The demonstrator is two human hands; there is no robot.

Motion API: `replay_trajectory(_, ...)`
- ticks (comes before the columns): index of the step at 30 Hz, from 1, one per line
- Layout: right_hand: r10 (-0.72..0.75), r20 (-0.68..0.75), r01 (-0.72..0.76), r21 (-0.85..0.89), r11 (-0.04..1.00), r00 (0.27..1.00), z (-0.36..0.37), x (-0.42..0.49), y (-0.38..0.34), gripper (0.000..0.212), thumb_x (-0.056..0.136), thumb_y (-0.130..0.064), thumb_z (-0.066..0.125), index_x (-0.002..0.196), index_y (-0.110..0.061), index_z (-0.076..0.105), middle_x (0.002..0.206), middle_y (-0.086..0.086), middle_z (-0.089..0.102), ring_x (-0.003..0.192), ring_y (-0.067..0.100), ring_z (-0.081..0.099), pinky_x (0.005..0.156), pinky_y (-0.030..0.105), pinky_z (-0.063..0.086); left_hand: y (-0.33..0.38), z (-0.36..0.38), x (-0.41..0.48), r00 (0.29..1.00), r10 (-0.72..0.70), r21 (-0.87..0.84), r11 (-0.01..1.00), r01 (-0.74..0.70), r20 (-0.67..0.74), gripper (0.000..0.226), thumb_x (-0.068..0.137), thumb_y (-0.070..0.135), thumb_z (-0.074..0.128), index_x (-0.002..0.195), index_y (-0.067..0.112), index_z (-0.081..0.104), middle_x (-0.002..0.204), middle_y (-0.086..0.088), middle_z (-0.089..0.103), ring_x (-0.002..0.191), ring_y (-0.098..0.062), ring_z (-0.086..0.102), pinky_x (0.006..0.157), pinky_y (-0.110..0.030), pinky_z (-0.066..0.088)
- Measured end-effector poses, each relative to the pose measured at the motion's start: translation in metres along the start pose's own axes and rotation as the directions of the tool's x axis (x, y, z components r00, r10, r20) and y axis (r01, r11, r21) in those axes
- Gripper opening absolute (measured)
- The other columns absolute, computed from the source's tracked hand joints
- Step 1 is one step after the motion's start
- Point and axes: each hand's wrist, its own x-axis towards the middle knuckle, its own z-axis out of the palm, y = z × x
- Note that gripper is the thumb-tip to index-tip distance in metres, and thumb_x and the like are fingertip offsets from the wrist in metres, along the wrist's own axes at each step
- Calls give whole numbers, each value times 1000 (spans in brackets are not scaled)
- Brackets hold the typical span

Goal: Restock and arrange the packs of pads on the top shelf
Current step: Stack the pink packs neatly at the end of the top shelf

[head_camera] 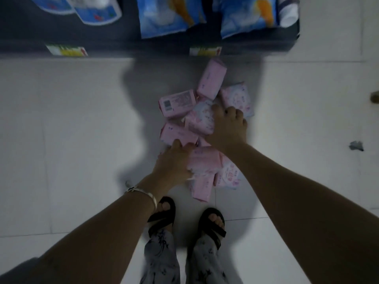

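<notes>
I look straight down at a pale tiled floor (pixel 61 140). A dark shelf (pixel 30 37) runs along the top. On its left part lie blue and white packs (pixel 96 11), and a small yellow price tag (pixel 66 50) sits on its front edge.

Next comes the left arm, with a silver bracelet (pixel 143 194) on the wrist. The left hand (pixel 174 162) is down at the near end of the pile. Its fingers curl round the left side of one pink pack (pixel 204 160), and the thumb points up toward the shelf. Below it I see two feet in black sandals (pixel 162 214) and grey patterned trousers (pixel 160 259).

In the middle is the heap of pink packs (pixel 211 78). They lie on the floor between the feet and the shelf, all jumbled and touching each other. One on the left shows its barcode side (pixel 177 104). The far one is tilted and reaches almost to the shelf. Right above the heap, big blue bags (pixel 164 17) stand on the shelf, with a second price tag (pixel 205 50) under them.

The right hand (pixel 227 128) rests on top of the middle of the heap. Its thumb lies flat on a pale pack and its fingers are bent, knuckles up. I cannot tell if they really hold a pack or just press on it.

Far right, a small grey scrap (pixel 356 145) lies on the tiles, well apart from the heap.
</notes>
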Motion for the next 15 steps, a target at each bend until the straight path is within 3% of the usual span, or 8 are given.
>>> replay_trajectory(3, 89, 4, -89, 147, 985, 996, -45, -21, -1, 83, 75, -43, 72, 141, -25, 24, 131, 15, 34, 121, 37, 35, 92, 49, 43, 8, -44, -30, 999, 17, -63, 998, -14, 51, 81, 77, 34, 73, 143, 18, 29, 125, -13, 36, 110, -35, 51, 90, -39, 47)
replay_trajectory(8, 116, -82, -96, 221, 970, 990, -131, -62, -6, 79, 74, -37, 73, 139, -23, 31, 125, 15, 37, 116, 38, 37, 85, 44, 44, 29, -136, -74, 994, -42, -32, 999, 38, -106, 77, 76, 33, 75, 139, 18, 33, 123, -14, 37, 109, -36, 52, 91, -41, 47)
replay_trajectory(13, 151, -180, -84, 334, 939, 972, -242, -99, -21, 80, 74, -32, 70, 143, -21, 29, 126, 19, 40, 118, 38, 37, 92, 41, 39, 65, -245, -126, 969, -36, -81, 997, 16, -244, 84, 77, 36, 73, 145, 21, 26, 132, -15, 36, 120, -36, 45, 95, -38, 42)
replay_trajectory(15, 152, -216, -66, 360, 931, 965, -282, -116, -26, 82, 75, -32, 69, 144, -22, 28, 127, 21, 41, 119, 38, 37, 94, 41, 37, 76, -283, -150, 961, -25, -128, 992, -11, -277, 92, 69, 51, 72, 144, 20, 28, 135, -14, 39, 123, -31, 43, 97, -35, 39)
